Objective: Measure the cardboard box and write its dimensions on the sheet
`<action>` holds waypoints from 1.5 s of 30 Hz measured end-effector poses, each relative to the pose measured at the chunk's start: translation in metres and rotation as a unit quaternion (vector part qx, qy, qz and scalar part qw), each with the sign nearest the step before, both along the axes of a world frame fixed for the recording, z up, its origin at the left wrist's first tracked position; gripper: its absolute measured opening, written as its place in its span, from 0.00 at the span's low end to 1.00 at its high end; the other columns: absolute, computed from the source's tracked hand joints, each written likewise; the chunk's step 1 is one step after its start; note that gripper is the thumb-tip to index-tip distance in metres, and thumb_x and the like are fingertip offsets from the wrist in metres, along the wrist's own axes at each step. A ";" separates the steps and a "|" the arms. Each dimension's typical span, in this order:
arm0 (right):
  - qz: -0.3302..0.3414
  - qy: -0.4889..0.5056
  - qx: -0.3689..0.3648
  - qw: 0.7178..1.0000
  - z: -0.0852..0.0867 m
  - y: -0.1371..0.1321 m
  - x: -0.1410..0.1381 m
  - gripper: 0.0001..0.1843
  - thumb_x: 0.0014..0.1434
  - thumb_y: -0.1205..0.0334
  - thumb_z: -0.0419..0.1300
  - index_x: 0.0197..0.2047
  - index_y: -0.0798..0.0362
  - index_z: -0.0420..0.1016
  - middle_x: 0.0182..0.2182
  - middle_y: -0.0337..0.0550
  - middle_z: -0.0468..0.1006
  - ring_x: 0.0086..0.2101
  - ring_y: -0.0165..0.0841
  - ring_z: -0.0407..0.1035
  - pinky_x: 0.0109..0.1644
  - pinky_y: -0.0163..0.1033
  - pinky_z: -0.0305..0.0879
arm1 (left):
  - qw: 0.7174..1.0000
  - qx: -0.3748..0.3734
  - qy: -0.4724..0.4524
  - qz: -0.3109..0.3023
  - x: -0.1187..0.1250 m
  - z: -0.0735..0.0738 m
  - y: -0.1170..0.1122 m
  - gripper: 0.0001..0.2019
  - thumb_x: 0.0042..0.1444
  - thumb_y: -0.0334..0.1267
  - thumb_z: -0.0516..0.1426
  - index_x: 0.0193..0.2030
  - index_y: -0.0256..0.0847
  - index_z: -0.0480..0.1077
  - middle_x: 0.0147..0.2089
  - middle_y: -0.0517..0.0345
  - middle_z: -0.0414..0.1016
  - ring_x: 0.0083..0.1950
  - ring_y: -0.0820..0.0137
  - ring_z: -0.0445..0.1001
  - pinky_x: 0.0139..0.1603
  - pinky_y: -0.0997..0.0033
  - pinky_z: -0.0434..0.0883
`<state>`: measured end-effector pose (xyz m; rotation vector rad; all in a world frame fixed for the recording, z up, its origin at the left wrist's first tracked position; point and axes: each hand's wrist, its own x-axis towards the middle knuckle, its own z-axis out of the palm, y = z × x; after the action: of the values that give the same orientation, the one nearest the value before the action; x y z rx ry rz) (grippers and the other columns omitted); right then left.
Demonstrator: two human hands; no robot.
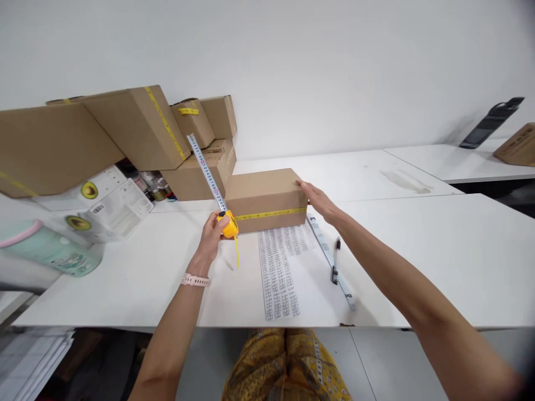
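Note:
In my left hand (211, 236) is a yellow tape measure (230, 224), its marked blade (207, 174) pulled out and pointing up and away to the left. A yellow strap hangs below its case. The tape measure is close against the left front of a brown cardboard box (263, 192) with a yellow tape strip along its front. My right hand (316, 199) lies with outstretched fingers against the box's right side. In front of the box is a printed sheet (278, 278) covered with rows of small writing. A ruler (321, 239) and a black-capped pen (336, 260) lie to its right.
Several cardboard boxes (129, 128) are stacked at the left against the wall, above white cartons with avocado pictures (108, 206). A mint-green tumbler (54, 248) stands at the left edge. A dark bottle (489, 123) and another carton (518, 146) are at the far right.

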<state>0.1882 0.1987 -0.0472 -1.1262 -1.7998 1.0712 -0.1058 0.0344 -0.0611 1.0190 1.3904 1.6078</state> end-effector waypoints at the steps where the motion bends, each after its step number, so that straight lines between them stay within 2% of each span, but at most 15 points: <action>1: -0.012 -0.014 0.016 1.000 0.011 -0.002 -0.002 0.37 0.63 0.29 0.47 0.65 0.42 0.70 0.67 0.45 0.69 0.62 0.47 0.65 0.62 0.53 0.66 | 1.000 0.011 0.004 -0.002 0.000 0.009 0.001 0.27 0.44 0.54 0.69 0.46 0.41 0.70 0.38 0.58 0.73 0.30 0.72 0.73 0.24 0.73 0.73; 4: -0.071 -0.085 0.071 0.991 0.046 -0.001 -0.006 0.33 0.64 0.30 0.49 0.60 0.42 0.72 0.58 0.46 0.77 0.54 0.48 0.71 0.58 0.56 0.67 | 0.999 0.043 0.005 -0.010 -0.003 0.039 0.004 0.27 0.46 0.53 0.68 0.47 0.40 0.70 0.37 0.58 0.74 0.30 0.72 0.74 0.23 0.74 0.73; 7: -0.143 -0.176 0.114 0.967 0.063 0.005 -0.010 0.30 0.64 0.32 0.48 0.56 0.42 0.72 0.51 0.49 0.80 0.49 0.50 0.72 0.54 0.58 0.67 | 0.999 0.049 0.002 -0.024 -0.005 0.061 0.010 0.26 0.45 0.53 0.68 0.46 0.40 0.71 0.37 0.57 0.75 0.29 0.71 0.74 0.22 0.73 0.74; 10: -0.178 -0.219 0.148 0.948 0.059 0.015 -0.019 0.30 0.65 0.33 0.45 0.53 0.45 0.73 0.49 0.54 0.78 0.50 0.52 0.70 0.53 0.60 0.67 | 0.999 0.034 0.010 -0.032 -0.004 0.070 0.015 0.25 0.44 0.53 0.68 0.44 0.39 0.71 0.37 0.57 0.75 0.30 0.70 0.75 0.22 0.71 0.75; 14: -0.186 -0.209 0.230 0.932 0.047 0.036 -0.039 0.29 0.68 0.37 0.43 0.50 0.48 0.74 0.57 0.57 0.72 0.55 0.52 0.64 0.55 0.60 0.66 | 0.998 0.061 0.015 -0.014 0.009 0.072 0.005 0.26 0.45 0.52 0.68 0.46 0.40 0.70 0.44 0.52 0.77 0.32 0.70 0.75 0.23 0.72 0.75; 16: -0.162 -0.216 0.285 0.920 0.046 0.045 -0.052 0.25 0.70 0.44 0.43 0.48 0.50 0.74 0.60 0.57 0.70 0.58 0.52 0.61 0.58 0.59 0.63 | 0.996 0.084 0.009 -0.031 0.024 0.068 -0.009 0.26 0.45 0.51 0.69 0.47 0.42 0.69 0.50 0.50 0.77 0.35 0.69 0.75 0.24 0.73 0.74; 18: -0.141 -0.226 0.316 0.911 0.048 0.051 -0.063 0.24 0.71 0.51 0.40 0.48 0.51 0.74 0.58 0.57 0.73 0.57 0.51 0.62 0.60 0.58 0.60 | 0.993 0.076 -0.011 -0.084 0.045 0.059 -0.024 0.26 0.44 0.50 0.70 0.47 0.43 0.68 0.54 0.49 0.77 0.37 0.68 0.76 0.26 0.71 0.75; 22: -0.133 -0.244 0.327 0.903 0.051 0.055 -0.074 0.25 0.71 0.59 0.36 0.47 0.51 0.74 0.47 0.55 0.80 0.50 0.49 0.67 0.60 0.55 0.55 | 0.976 -0.013 -0.081 -0.203 0.087 0.029 -0.045 0.25 0.46 0.51 0.70 0.45 0.42 0.67 0.53 0.48 0.77 0.38 0.66 0.76 0.31 0.68 0.76; 25: -0.121 -0.259 0.344 0.894 0.050 0.053 -0.073 0.26 0.71 0.60 0.35 0.51 0.53 0.73 0.48 0.55 0.80 0.49 0.48 0.68 0.59 0.53 0.54 | 0.964 -0.049 -0.118 -0.232 0.105 0.007 -0.050 0.23 0.48 0.51 0.69 0.45 0.41 0.68 0.51 0.49 0.76 0.39 0.68 0.75 0.32 0.70 0.75; 30: -0.105 -0.307 0.389 0.862 0.046 0.048 -0.070 0.28 0.67 0.69 0.38 0.65 0.52 0.65 0.50 0.53 0.78 0.50 0.48 0.65 0.55 0.51 0.54 | 0.958 -0.074 -0.153 -0.231 0.111 -0.012 -0.056 0.24 0.48 0.50 0.69 0.46 0.41 0.69 0.49 0.49 0.77 0.41 0.68 0.74 0.35 0.70 0.76; 34: -0.091 -0.326 0.419 0.842 0.046 0.048 -0.071 0.30 0.65 0.71 0.39 0.67 0.50 0.64 0.47 0.53 0.77 0.48 0.47 0.63 0.53 0.50 0.54 | 0.953 -0.097 -0.162 -0.238 0.110 -0.023 -0.062 0.25 0.47 0.50 0.70 0.46 0.41 0.69 0.47 0.51 0.77 0.40 0.67 0.75 0.35 0.70 0.75; 40: -0.048 -0.346 0.450 0.822 0.050 0.049 -0.071 0.32 0.69 0.66 0.40 0.72 0.36 0.58 0.50 0.51 0.74 0.47 0.47 0.61 0.52 0.52 0.54 | 0.950 -0.110 -0.171 -0.239 0.109 -0.032 -0.062 0.25 0.47 0.49 0.70 0.47 0.41 0.68 0.48 0.49 0.78 0.42 0.66 0.75 0.40 0.70 0.73; 45: -0.024 -0.366 0.442 0.819 0.054 0.053 -0.072 0.29 0.71 0.61 0.41 0.71 0.31 0.62 0.52 0.51 0.72 0.48 0.48 0.60 0.53 0.54 0.53 | 0.950 -0.104 -0.156 -0.248 0.105 -0.037 -0.056 0.26 0.49 0.50 0.69 0.49 0.42 0.67 0.48 0.50 0.77 0.43 0.66 0.75 0.41 0.69 0.72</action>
<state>0.1166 0.2519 0.0064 -0.9921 -2.4078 -0.3757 -0.0007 -0.0220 -0.0985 0.8568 0.9673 1.1602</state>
